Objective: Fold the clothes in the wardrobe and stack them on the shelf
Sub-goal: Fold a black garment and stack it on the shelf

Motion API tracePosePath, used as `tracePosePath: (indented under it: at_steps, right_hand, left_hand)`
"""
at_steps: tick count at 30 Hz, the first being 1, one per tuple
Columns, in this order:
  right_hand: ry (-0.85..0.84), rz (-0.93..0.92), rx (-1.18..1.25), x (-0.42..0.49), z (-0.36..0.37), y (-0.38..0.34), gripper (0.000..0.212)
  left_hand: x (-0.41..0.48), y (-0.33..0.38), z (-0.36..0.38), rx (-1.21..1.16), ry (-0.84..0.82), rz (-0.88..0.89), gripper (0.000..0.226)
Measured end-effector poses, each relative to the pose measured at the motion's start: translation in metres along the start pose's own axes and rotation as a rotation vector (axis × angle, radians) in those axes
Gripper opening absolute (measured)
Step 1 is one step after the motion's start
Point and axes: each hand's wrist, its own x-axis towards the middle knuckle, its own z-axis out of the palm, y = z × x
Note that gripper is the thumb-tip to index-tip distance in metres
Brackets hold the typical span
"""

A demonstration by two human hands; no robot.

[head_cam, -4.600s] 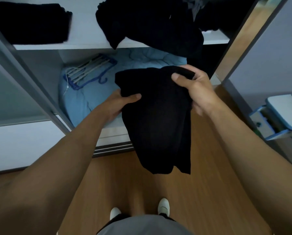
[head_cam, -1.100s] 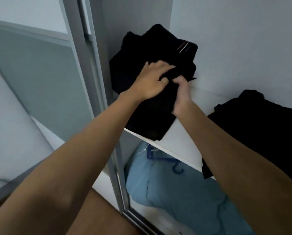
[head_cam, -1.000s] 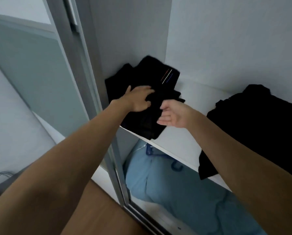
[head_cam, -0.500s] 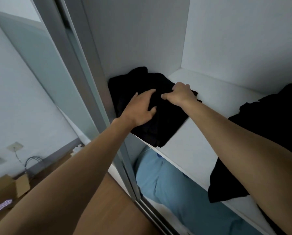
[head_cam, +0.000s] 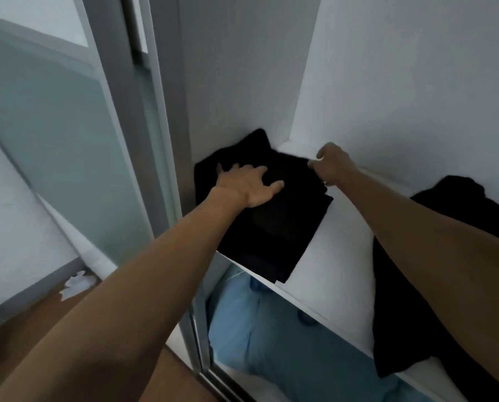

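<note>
Fingers (head_cam: 259, 172) of the left hand (head_cam: 243, 184) lie spread flat atop the folded black clothes (head_cam: 271, 224) on the shelf (head_cam: 338, 268), right hand (head_cam: 332, 166) pinching their far edge.

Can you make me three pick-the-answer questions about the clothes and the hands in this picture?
1. Where is the folded stack?
A. left end of the shelf
B. on the floor
C. on the blue bedding

2. What colour is the stack?
A. white
B. black
C. red

3. What is the left hand doing?
A. hanging in the air
B. lying flat on the stack
C. holding a hanger

Answers:
1 A, it sits against the wardrobe's left wall.
2 B, the cloth is all black.
3 B, the fingers spread over the cloth, while the right hand pinches its back edge.
</note>
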Motion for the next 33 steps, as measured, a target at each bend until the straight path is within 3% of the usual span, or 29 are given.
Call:
tracePosePath:
  at_steps: [3, 6, 11, 14, 15, 18, 20, 22, 25, 27, 30, 33]
  right_hand:
    - [-0.079, 0.092, -0.03, -0.009, 0.011, 0.018, 0.058]
    - [0.004, 0.051, 0.055, -0.028, -0.004, 0.033, 0.046]
    - [0.286, -0.009, 0.092, -0.093, -0.068, 0.078, 0.016]
    - [0.426, 0.151, -0.043, -0.146, -0.108, 0.128, 0.013]
    - [0.436, 0.244, -0.091, -0.164, -0.119, 0.149, 0.02]
    - [0.314, 0.62, -0.18, -0.215, -0.136, 0.207, 0.066]
    - [0.26, 0.734, -0.197, -0.243, -0.136, 0.232, 0.077]
    - [0.256, 0.697, -0.206, -0.258, -0.133, 0.245, 0.072]
    - [0.233, 0.617, -0.194, -0.264, -0.138, 0.25, 0.06]
    - [0.258, 0.571, -0.217, -0.265, -0.146, 0.25, 0.047]
    - [0.495, 0.437, -0.332, -0.266, -0.165, 0.246, 0.034]
    - [0.601, 0.348, -0.455, -0.265, -0.188, 0.257, 0.048]
  left_hand:
    - [0.009, -0.001, 0.005, 0.075, -0.15, -0.015, 0.086]
    - [0.014, 0.014, -0.002, 0.067, -0.156, 0.018, 0.085]
    - [0.003, 0.09, 0.011, -0.28, 0.12, 0.464, 0.046]
    - [-0.014, 0.149, 0.032, -0.404, 0.037, 0.681, 0.041]
    - [-0.018, 0.166, 0.042, -0.426, -0.042, 0.703, 0.044]
    - [-0.027, 0.205, 0.072, -0.518, -0.333, 0.662, 0.07]
    - [-0.033, 0.222, 0.089, -0.593, -0.431, 0.596, 0.087]
    - [-0.037, 0.234, 0.102, -0.555, -0.382, 0.55, 0.081]
    - [-0.037, 0.244, 0.109, -0.433, -0.251, 0.539, 0.05]
    - [-0.036, 0.245, 0.107, -0.37, -0.253, 0.545, 0.037]
    - [-0.037, 0.241, 0.105, -0.252, -0.235, 0.535, 0.023]
    - [-0.045, 0.24, 0.105, -0.133, -0.121, 0.48, 0.006]
